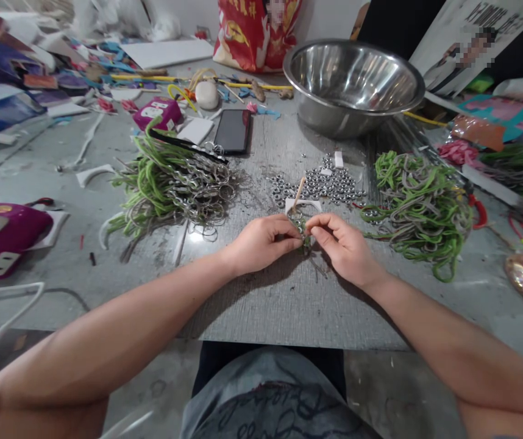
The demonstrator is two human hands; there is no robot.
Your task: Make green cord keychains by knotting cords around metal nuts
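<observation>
My left hand (266, 245) and my right hand (347, 249) meet near the middle of the table, fingertips pinched close together. Between them is a short green and grey cord (307, 242), partly hidden by the fingers; both hands appear to grip it. Just beyond the fingertips, a thin wooden stick (298, 192) leans up beside a white curved piece (315, 203). Small shiny metal beads (341, 188) lie scattered behind my hands. To the left is a bundle of green and grey cords with metal rings (165, 177). A looser pile of similar cords (426, 207) lies to the right.
A large steel bowl (334, 119) stands at the back, beside a red bag (256, 36). A dark phone (233, 131) lies behind the left bundle. Purple devices (12, 235) and a white cable (8, 323) are at left. Scraps cover the far left.
</observation>
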